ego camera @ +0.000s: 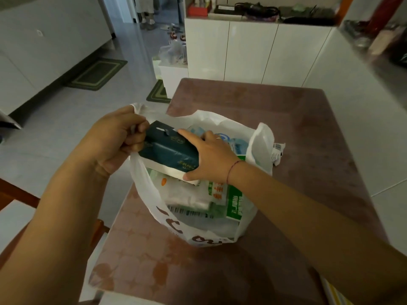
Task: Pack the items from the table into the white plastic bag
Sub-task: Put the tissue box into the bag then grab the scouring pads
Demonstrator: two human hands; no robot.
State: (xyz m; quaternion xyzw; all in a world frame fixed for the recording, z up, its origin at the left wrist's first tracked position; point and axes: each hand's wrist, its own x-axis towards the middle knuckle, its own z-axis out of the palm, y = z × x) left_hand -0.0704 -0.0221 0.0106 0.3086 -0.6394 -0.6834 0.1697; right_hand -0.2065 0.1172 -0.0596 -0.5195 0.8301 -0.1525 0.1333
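A white plastic bag (152, 201) with printed letters stands open on the brown table (297, 133). My left hand (116, 139) grips the bag's left handle and holds it up. My right hand (211, 157) holds a dark green tissue pack (169, 148) over the bag's mouth, fingers on its top and thumb under its near edge. Inside the bag lie several packets, among them a green and white box (234, 203) and a clear packet with a barcode (189, 211). The bag's right handle (261, 144) stands loose.
A crumpled paper label (278, 153) lies on the table just right of the bag. White cabinets (248, 51) stand behind the table. A wooden chair (19, 194) is at the left, and green mats (97, 73) lie on the tiled floor.
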